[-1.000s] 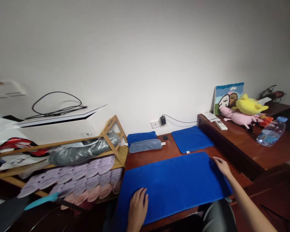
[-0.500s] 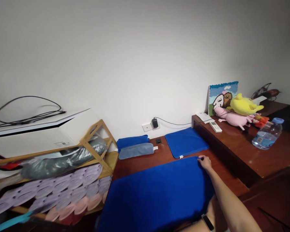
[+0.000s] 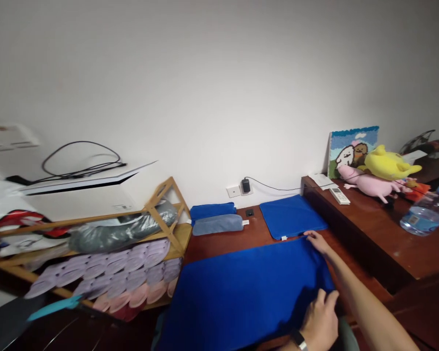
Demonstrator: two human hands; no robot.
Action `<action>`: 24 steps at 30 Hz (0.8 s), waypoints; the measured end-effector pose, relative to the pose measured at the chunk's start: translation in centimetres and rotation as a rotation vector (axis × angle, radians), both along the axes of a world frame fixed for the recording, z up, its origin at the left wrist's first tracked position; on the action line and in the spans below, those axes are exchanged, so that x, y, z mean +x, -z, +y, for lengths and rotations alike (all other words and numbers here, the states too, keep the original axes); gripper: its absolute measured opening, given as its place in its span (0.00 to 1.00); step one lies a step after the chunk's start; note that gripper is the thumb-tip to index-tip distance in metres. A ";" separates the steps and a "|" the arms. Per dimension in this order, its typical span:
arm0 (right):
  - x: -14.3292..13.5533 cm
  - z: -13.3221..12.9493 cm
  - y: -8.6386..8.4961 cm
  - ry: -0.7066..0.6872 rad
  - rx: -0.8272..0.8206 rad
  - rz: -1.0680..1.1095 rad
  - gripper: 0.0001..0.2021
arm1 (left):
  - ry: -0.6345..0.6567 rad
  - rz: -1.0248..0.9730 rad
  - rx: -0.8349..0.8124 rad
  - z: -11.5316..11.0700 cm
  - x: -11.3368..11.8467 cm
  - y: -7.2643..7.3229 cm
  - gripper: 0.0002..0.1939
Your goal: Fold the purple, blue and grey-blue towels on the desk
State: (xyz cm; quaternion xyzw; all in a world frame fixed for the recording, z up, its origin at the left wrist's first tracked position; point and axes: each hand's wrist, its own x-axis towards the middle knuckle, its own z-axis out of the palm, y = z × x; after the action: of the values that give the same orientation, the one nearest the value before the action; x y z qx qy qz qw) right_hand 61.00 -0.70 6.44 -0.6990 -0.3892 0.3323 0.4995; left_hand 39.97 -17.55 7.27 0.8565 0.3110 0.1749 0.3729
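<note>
On the left, lavender slippers [image 3: 106, 265] lined a wooden rack [image 3: 170, 225]. Next, a blue roll [image 3: 212, 211] and a grey-blue roll [image 3: 217, 224] lay on the desk [image 3: 205, 248], behind the large blue cloth [image 3: 237, 287], which was spread flat. A smaller blue cloth [image 3: 292, 217] lay farther back. The right hand [image 3: 316, 241] had its fingertips at the large blue cloth's far right corner; the left hand [image 3: 321, 317] was half curled by its right edge. Whether either pinched fabric was unclear. Farther right sat a remote [image 3: 339, 196], plush toys [image 3: 373, 185] and a bottle [image 3: 426, 214].
</note>
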 end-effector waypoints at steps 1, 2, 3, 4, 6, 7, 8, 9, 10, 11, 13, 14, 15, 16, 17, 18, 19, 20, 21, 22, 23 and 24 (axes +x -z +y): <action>-0.7 0.3 -1.2 -0.054 0.006 -0.010 0.08 | -0.076 -0.057 -0.054 0.1 -1.8 -0.5 0.34; -1.5 0.7 -2.3 -0.114 0.007 -0.022 0.09 | -0.155 -0.120 -0.112 0.3 -3.7 -0.9 0.33; -2.6 1.2 -3.5 -0.178 0.006 -0.037 0.09 | -0.234 -0.176 -0.173 0.5 -5.7 -1.2 0.32; -4.0 1.8 -4.6 -0.246 0.005 -0.054 0.09 | -0.310 -0.220 -0.238 0.6 -7.8 -1.4 0.30; -7.8 3.3 -6.4 -0.385 0.007 -0.092 0.12 | -0.455 -0.306 -0.347 0.8 -12.3 -1.6 0.24; -10.2 4.2 -7.2 -0.453 0.012 -0.113 0.14 | -0.522 -0.359 -0.378 0.8 -14.7 -1.7 0.20; -13.0 5.1 -7.8 -0.521 0.019 -0.134 0.16 | -0.585 -0.413 -0.391 0.8 -17.1 -1.7 0.17; -16.0 6.1 -8.4 -0.587 0.030 -0.159 0.17 | -0.649 -0.465 -0.391 0.7 -19.6 -1.8 0.16; -19.3 7.2 -8.8 -0.650 0.044 -0.189 0.18 | -0.714 -0.513 -0.383 0.5 -22.1 -1.8 0.17; -22.8 8.2 -9.1 -0.711 0.060 -0.225 0.17 | -0.786 -0.553 -0.373 0.2 -24.6 -1.8 0.20; -30.2 10.0 -9.5 -0.824 0.094 -0.317 0.16 | -0.940 -0.608 -0.357 -0.5 -29.6 -1.5 0.26; -34.0 10.8 -9.4 -0.877 0.108 -0.368 0.15 | -1.022 -0.616 -0.342 -0.8 -32.1 -1.2 0.29; -37.6 11.3 -9.2 -0.927 0.119 -0.422 0.15 | -1.110 -0.604 -0.316 -1.2 -34.4 -0.6 0.31; -41.0 11.7 -8.9 -0.971 0.127 -0.476 0.14 | -1.199 -0.564 -0.280 -1.4 -36.7 0.1 0.31; -44.1 11.9 -8.3 -1.008 0.130 -0.531 0.14 | -1.277 -0.497 -0.235 -1.7 -38.8 0.9 0.31; -46.9 11.9 -7.5 -1.034 0.127 -0.586 0.13 | -1.340 -0.413 -0.174 -1.9 -40.7 1.9 0.29; -49.2 11.7 -6.6 -1.051 0.119 -0.640 0.13 | -1.386 -0.323 -0.095 -2.0 -42.4 3.0 0.27; -51.1 11.5 -5.5 -1.061 0.107 -0.690 0.12 | -1.415 -0.238 -0.004 -2.2 -43.7 4.0 0.26; -52.5 11.1 -4.4 -1.066 0.093 -0.734 0.12 | -1.437 -0.168 0.090 -2.3 -44.8 5.1 0.25; -53.4 10.8 -3.3 -1.069 0.080 -0.771 0.13 | -1.458 -0.120 0.180 -2.3 -45.5 6.1 0.25; -54.0 10.5 -2.2 -1.071 0.073 -0.800 0.13 | -1.482 -0.094 0.260 -2.3 -46.0 7.0 0.25; -54.3 10.3 -1.2 -1.073 0.073 -0.820 0.14 | -1.509 -0.087 0.321 -2.3 -46.2 7.8 0.25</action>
State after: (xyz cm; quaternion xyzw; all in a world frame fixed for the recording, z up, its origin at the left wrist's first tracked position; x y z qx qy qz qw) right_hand 6.73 9.64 7.65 -0.4612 -0.8514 0.2289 0.1004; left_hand -6.24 -19.87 -0.54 0.4487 0.7666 0.4580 0.0359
